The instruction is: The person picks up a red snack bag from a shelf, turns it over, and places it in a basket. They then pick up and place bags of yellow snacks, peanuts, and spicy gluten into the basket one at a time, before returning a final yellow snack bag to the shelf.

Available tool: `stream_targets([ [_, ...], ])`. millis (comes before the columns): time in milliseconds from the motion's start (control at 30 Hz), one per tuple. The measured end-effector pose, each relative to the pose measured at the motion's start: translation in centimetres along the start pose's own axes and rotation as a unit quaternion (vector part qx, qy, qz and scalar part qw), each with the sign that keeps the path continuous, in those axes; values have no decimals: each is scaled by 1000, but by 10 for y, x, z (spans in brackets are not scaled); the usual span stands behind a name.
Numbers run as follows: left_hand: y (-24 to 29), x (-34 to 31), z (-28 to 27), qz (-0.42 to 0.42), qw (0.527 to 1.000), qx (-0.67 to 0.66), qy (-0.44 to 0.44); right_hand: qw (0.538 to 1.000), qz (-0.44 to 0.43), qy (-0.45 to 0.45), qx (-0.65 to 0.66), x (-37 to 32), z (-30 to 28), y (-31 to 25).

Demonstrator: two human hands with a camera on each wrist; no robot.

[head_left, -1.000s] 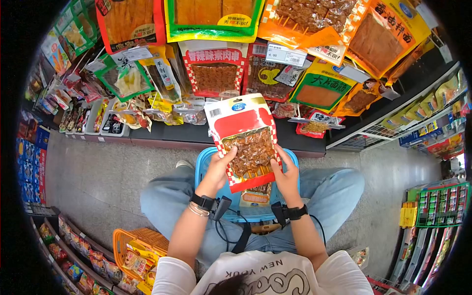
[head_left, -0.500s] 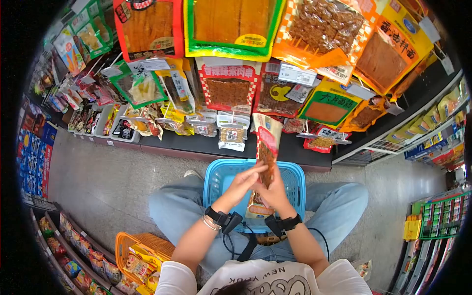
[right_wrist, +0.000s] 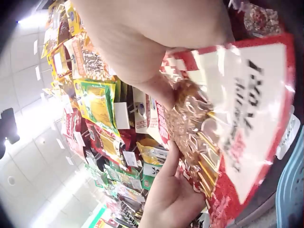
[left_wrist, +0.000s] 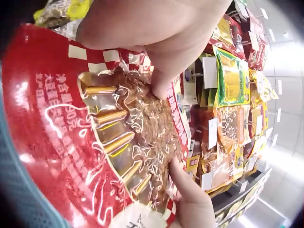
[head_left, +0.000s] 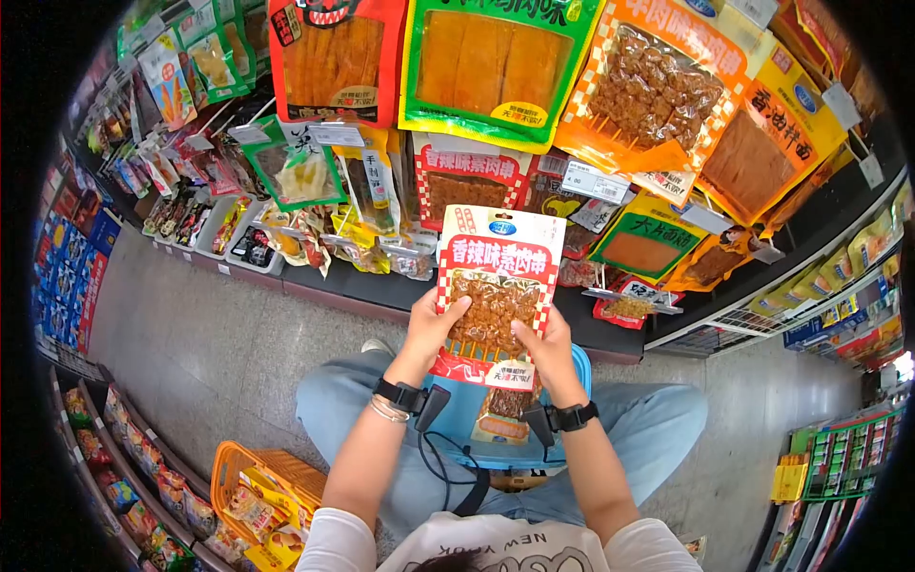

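Observation:
A red-and-white checkered snack packet (head_left: 496, 310) with a clear window is held up in front of me, its printed front facing my head. Brown skewered pieces and their sticks show through the window. My left hand (head_left: 431, 329) grips its left edge, thumb on the front. On the opposite edge my right hand (head_left: 550, 353) holds it the same way. Both thumbs press the window in the left wrist view, where the packet (left_wrist: 137, 123) fills much of the picture. Under it, a blue basket (head_left: 574, 381) sits between the legs, with another skewer packet (head_left: 503, 419) inside.
Hanging snack packets cover the rack ahead, among them a green one (head_left: 491, 62) and an orange one (head_left: 658, 81). A price tag (head_left: 593, 181) juts out on a hook. An orange basket (head_left: 295, 467) with yellow packets stands at left behind. Grey floor (head_left: 219, 334) lies at left.
The packet showed its back side a second ago, then stood edge-on between both hands. Now its front faces me, gripped at both sides. The head view has shifted, with the rack lower in frame.

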State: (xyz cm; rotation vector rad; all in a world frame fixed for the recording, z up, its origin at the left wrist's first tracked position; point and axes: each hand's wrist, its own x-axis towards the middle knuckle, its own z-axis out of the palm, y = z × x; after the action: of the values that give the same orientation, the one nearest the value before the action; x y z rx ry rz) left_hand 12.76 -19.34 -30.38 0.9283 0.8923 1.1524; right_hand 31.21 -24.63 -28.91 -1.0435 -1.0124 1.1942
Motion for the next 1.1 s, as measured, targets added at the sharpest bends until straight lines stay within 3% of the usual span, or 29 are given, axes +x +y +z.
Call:
stream_targets([
  [100, 9, 7, -4, 30, 999, 37, 4, 997, -75, 10, -11, 34, 0, -8],
  [133, 11, 10, -6, 40, 998, 52, 9, 998, -54, 18, -13, 41, 6, -23],
  [300, 25, 24, -14, 74, 993, 88, 24, 977, -183, 81, -72, 97, 23, -48],
  [533, 39, 46, -23, 83, 993, 77, 25, 944, -238, 164, -161, 139, 52, -63],
  [667, 44, 53, -18, 85, 994, 56, 30, 917, -210, 226, -253, 153, 68, -74],
  [800, 42, 68, -25, 80, 995, 35, 39, 895, -297, 230, -241, 177, 81, -63],
  [933, 47, 78, -30, 82, 995, 18, 53, 868, -327, 230, -296, 182, 89, -66],
  [1100, 52, 81, -28, 96, 993, 31, 62, 906, -323, 203, -183, 187, 93, -72],
])
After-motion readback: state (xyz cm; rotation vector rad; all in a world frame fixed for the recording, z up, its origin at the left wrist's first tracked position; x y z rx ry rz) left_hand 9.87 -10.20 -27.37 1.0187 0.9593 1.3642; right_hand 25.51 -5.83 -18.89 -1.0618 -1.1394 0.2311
